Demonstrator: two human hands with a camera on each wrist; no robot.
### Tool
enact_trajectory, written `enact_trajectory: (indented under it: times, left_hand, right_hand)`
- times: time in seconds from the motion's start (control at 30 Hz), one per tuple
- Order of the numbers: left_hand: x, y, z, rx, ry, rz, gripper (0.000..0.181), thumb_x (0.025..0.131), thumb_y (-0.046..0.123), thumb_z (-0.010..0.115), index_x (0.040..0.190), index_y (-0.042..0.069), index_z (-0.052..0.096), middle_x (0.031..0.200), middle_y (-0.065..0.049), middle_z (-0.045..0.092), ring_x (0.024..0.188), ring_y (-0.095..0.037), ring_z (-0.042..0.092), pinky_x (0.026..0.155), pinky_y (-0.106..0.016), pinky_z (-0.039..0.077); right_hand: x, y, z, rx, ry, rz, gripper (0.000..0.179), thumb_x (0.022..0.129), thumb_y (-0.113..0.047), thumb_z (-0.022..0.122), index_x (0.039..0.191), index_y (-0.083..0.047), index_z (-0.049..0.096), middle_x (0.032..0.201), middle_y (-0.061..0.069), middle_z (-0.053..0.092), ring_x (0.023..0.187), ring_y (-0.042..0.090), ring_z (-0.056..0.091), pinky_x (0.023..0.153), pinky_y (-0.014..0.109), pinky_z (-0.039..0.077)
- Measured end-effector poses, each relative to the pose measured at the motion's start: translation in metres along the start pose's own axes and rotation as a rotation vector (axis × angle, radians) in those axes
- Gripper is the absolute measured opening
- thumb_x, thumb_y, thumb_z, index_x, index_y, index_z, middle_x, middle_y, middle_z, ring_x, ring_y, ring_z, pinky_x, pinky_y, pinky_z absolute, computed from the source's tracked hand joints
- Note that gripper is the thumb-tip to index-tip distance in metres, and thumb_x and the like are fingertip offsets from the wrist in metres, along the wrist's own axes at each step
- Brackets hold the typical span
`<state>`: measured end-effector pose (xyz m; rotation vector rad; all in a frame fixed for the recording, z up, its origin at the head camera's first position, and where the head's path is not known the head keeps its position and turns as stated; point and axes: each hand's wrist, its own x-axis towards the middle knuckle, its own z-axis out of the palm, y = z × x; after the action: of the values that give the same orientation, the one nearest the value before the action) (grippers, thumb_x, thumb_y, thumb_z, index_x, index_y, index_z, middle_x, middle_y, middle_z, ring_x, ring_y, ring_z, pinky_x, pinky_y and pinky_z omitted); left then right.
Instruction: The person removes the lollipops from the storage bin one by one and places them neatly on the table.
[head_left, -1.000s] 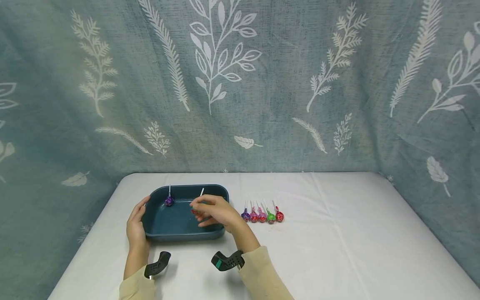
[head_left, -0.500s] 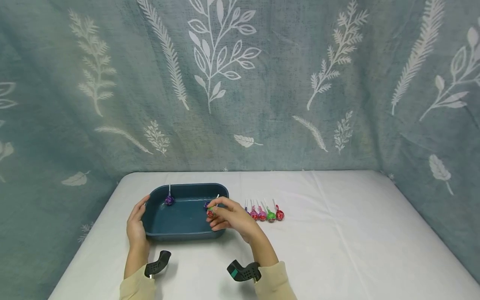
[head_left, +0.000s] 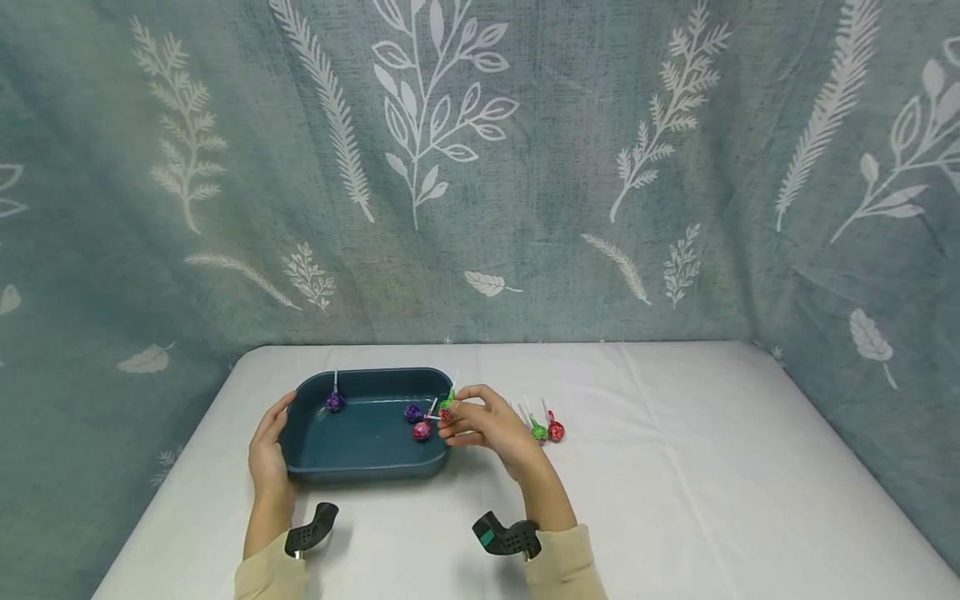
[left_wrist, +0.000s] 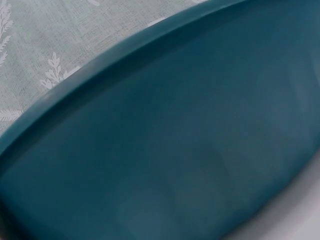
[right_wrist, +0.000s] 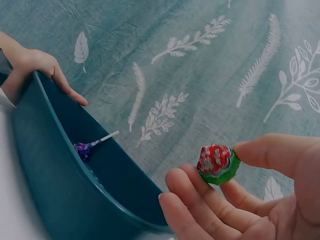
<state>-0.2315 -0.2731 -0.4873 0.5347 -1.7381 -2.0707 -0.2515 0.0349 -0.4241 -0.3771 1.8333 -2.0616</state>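
My right hand (head_left: pixel 491 427) pinches a lollipop (head_left: pixel 447 408) in a green and red wrapper at the right rim of the dark teal tray (head_left: pixel 360 473). In the right wrist view, thumb and fingertips hold its wrapped ball (right_wrist: pixel 218 164). My left hand (head_left: pixel 268 462) rests along the tray's left wall, fingers fairly straight against it. Inside the tray, one purple lollipop (head_left: pixel 334 402) leans at the back left. Another purple lollipop (head_left: pixel 413 412) and a pink-red lollipop (head_left: pixel 422 431) lie near the right side. The left wrist view shows only the tray's interior (left_wrist: pixel 165 130) and rim.
On the white-covered table (head_left: pixel 675 500), a green lollipop (head_left: pixel 538 432) and a red lollipop (head_left: pixel 555 430) lie right of the tray. More sticks beside them are partly hidden by my right hand. A leaf-patterned curtain (head_left: pixel 555 167) hangs behind the table.
My right hand has moved right across the tray, carrying the green and red lollipop to the right rim. This uncovers the pink-red and second purple lollipops. The left hand stays in place.
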Motion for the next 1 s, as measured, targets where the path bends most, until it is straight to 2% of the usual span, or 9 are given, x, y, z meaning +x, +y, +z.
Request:
enact_trajectory:
  times: [0.17,0.4,0.57,1.0]
  left_hand:
    - [0.0,-0.001,0.0,-0.003,-0.001,0.006,0.043,0.104,0.028,0.032,0.139,0.017,0.054,0.15,0.004,0.04,0.143,-0.013,0.02,0.115,-0.039,0.0]
    - [0.0,0.0,-0.001,-0.002,-0.002,0.007,0.042,0.104,0.028,0.032,0.139,0.016,0.054,0.15,0.004,0.04,0.142,-0.012,0.02,0.115,-0.039,-0.002]
    - [-0.001,0.0,-0.001,-0.009,-0.002,0.01,0.043,0.104,0.029,0.032,0.139,0.016,0.054,0.15,0.003,0.04,0.143,-0.013,0.02,0.115,-0.04,-0.001]
    - [-0.001,-0.002,-0.001,-0.005,-0.001,0.005,0.043,0.105,0.028,0.031,0.139,0.015,0.053,0.15,0.004,0.039,0.143,-0.012,0.019,0.115,-0.039,-0.004]
  right_hand:
    - [-0.002,0.002,-0.008,0.003,0.036,-0.004,0.028,0.097,-0.018,0.057,0.114,0.003,0.052,0.101,0.02,0.067,0.088,0.027,0.068,0.082,0.039,0.054]
    - [-0.005,-0.001,-0.02,0.051,0.079,-0.01,0.033,0.097,-0.015,0.056,0.122,0.006,0.05,0.103,0.024,0.067,0.093,0.03,0.068,0.086,0.044,0.052]
    - [-0.007,-0.004,-0.028,0.129,0.123,-0.011,0.033,0.097,-0.011,0.055,0.124,0.008,0.051,0.107,0.027,0.065,0.098,0.031,0.067,0.086,0.04,0.052]
    - [-0.014,-0.003,-0.052,0.167,0.214,-0.023,0.037,0.096,-0.009,0.059,0.126,0.011,0.051,0.112,0.025,0.062,0.101,0.031,0.065,0.087,0.037,0.052]
